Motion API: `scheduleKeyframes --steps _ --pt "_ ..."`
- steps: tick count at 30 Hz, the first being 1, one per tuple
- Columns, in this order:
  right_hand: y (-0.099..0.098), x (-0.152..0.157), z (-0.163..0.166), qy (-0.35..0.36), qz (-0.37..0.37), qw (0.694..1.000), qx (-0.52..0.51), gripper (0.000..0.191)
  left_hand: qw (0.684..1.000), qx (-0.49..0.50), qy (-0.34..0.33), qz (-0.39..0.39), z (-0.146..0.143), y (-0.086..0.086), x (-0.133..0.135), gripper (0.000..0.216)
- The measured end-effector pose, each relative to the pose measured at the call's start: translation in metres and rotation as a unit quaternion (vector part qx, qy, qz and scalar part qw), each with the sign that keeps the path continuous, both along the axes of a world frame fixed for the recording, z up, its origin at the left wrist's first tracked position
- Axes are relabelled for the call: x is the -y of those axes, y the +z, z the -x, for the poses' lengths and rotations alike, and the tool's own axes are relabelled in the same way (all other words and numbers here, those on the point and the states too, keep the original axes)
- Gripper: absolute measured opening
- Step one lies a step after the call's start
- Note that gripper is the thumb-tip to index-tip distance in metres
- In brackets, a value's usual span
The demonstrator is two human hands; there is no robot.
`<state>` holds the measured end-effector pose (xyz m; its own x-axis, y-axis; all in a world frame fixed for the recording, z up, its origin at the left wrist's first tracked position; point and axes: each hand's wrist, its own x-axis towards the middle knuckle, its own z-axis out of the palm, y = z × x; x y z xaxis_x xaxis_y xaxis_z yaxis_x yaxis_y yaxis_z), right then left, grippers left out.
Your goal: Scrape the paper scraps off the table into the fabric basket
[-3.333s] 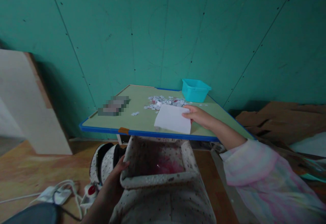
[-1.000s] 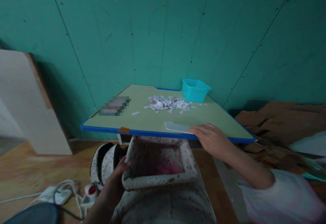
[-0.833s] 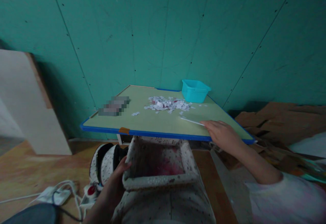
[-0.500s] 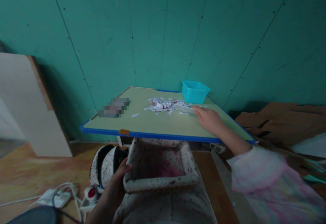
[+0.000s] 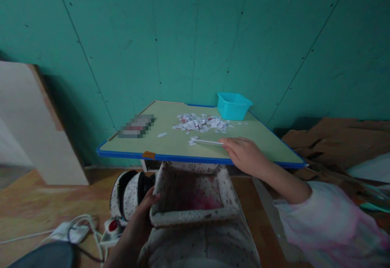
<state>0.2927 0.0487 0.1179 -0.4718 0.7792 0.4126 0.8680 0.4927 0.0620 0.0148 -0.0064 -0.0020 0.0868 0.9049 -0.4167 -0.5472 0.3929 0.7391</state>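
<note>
Teal panelled wall: directly behind the table, seams and screw heads showing.

Wooden floor: under and left of the table.

Brown cardboard sheets: right of the table, lying flat.

Pale slab: left of the table, leaning against the wall.

Table: matt green top with a blue rim. The top looks smooth and hard, so loose paper probably slides on it easily.

Spotted fabric bin: below the table's front edge, with its mouth open. It looks soft-sided and likely to sag. The left hand is closed over its left rim corner, holding it open.

Spotted bag: below the table's front edge, touching the bin's left side.

Power strip and cords: on the floor, well left of the table's front.

Turquoise tub: at the table's far right corner. Its contents are hidden.

White card: on the table near the front edge, seen almost edge-on and lying low over the top. Whether it touches the top is unclear. The right hand holds its right end, fingers narrow and pinched. It looks light, thin and bendable, likely to crease if squeezed, and best held by an edge, as it is here.

Blurred flat item: on the table's left side.

Paper scraps: heaped mid-table toward the back, with a few strays at the card's left tip. They look featherlight and easily scattered.
</note>
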Motion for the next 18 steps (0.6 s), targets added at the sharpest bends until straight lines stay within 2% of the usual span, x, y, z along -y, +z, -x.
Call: scheduleKeyframes --steps 7,10,14,18 --pt "-0.004 0.007 -0.001 0.064 -0.013 0.998 0.012 0.029 1.0 0.004 0.012 0.01 0.002 -0.008 0.0 0.044" --pt "-0.003 0.009 0.001 0.08 -0.011 0.997 0.012 0.028 1.0 0.012 0.007 0.013 0.001 -0.007 0.001 0.042" --pt "-0.005 -0.003 -0.001 0.041 -0.012 0.999 0.006 0.029 1.0 0.022 -0.008 -0.011 0.001 -0.005 0.002 0.032" --pt "-0.008 -0.013 -0.013 -0.014 -0.022 1.0 0.0 0.033 1.0 0.02 0.004 0.013 0.004 -0.011 0.0 0.039"
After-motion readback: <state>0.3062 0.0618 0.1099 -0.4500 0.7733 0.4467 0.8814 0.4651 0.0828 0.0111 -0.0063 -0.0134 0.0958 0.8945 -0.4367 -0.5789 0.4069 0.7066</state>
